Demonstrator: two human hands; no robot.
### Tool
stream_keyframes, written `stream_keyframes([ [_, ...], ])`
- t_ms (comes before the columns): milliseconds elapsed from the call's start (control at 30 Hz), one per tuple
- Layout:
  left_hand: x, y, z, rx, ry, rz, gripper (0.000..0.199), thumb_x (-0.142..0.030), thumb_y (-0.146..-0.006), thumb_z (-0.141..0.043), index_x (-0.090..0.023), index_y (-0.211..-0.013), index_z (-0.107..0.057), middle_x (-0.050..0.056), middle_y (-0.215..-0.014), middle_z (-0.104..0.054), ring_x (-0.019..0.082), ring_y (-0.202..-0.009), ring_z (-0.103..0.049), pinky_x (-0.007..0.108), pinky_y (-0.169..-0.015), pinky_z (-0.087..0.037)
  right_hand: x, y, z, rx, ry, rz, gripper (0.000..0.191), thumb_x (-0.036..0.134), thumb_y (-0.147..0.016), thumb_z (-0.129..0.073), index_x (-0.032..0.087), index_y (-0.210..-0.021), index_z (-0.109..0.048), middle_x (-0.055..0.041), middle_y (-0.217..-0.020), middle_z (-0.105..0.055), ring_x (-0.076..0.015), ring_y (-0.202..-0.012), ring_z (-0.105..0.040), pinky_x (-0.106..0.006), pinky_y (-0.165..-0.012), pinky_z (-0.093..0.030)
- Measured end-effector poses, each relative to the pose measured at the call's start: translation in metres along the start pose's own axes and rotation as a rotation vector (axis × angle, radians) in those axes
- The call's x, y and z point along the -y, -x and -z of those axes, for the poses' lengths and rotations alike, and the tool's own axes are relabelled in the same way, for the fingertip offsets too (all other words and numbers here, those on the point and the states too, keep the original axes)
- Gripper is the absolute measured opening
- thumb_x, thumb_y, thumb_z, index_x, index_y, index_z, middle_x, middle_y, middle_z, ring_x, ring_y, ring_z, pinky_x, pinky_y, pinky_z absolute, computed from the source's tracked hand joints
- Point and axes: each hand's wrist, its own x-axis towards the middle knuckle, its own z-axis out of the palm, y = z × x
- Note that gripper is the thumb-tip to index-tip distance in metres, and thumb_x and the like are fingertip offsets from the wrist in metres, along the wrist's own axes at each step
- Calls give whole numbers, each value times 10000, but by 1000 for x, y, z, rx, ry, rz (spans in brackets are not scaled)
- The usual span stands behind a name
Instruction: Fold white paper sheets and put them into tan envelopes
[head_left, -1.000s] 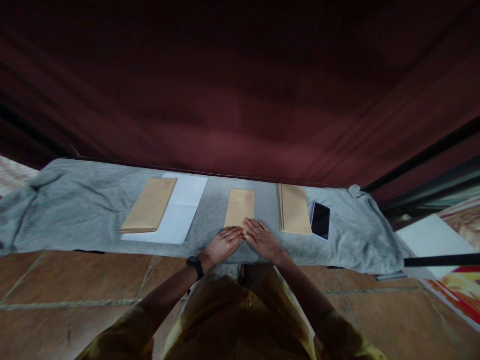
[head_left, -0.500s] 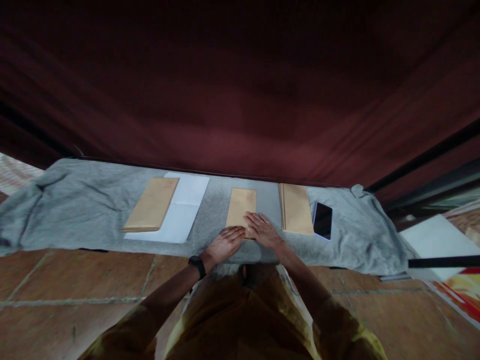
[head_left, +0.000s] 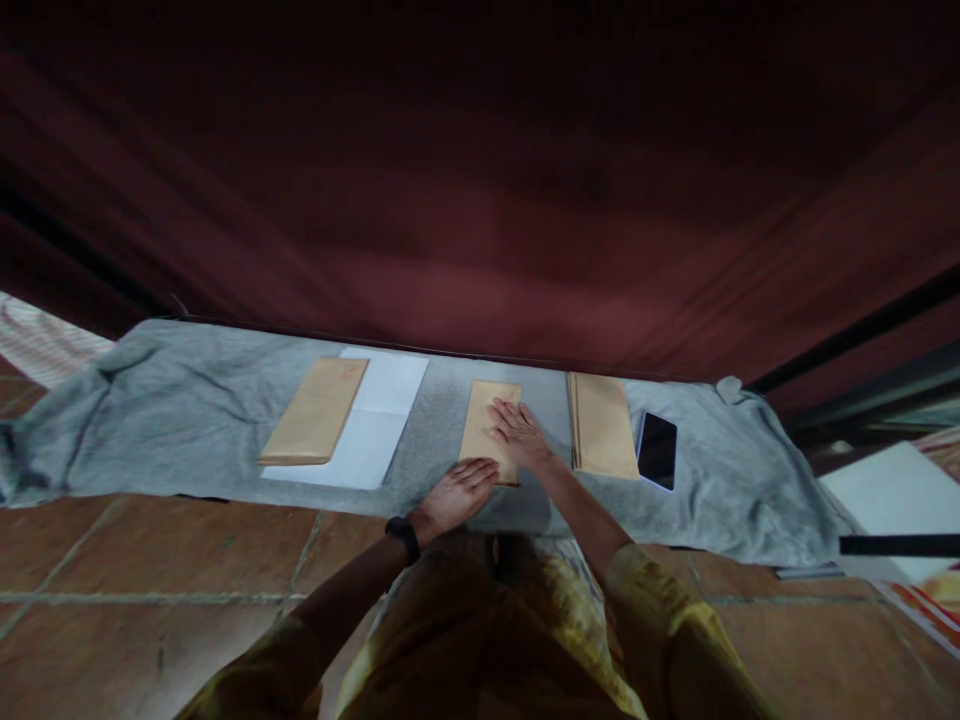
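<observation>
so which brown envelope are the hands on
The middle envelope, between the left stack, overlapping white paper, and the right stack, beside the phone; neither is touched.

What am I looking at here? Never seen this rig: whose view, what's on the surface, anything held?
No machine: these are a person's two bare hands, filmed by one camera worn on the head, looking forward and down. Every picture comes from it.

The surface is covered with gray cloth. From left to right lie a brown envelope stack partly over white paper, a single-looking brown envelope, another envelope stack and a phone.

The left hand, with a dark wristband, rests on the middle envelope's near end. The right hand lies spread farther up it. Neither appears to grip anything.
</observation>
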Motion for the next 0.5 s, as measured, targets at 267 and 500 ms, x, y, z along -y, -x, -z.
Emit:
stream_keyframes([
  [267, 0, 1, -1, 0, 9, 7, 356, -167, -1007, -511, -184, -1346, -617, 124, -1372, -690, 231, -1340, -605, 429, -1145, -484, 14, -8, -2, 9, -8, 77, 539, 375, -1093, -375, 237, -1613, -365, -65, -1692, -317, -267, -1557, -329, -544, -1292, -223],
  [500, 2, 1, -6, -10, 5, -2, 316, -162, -999, -518, -169, -1289, -646, 128, -1317, -712, 236, -1269, -644, 429, -1120, -503, 26, 1, -2, 73, -74, 142, 497, 352, -1118, -297, 275, -1601, -386, -2, -1684, -344, -191, -1562, -313, -483, -1306, -220],
])
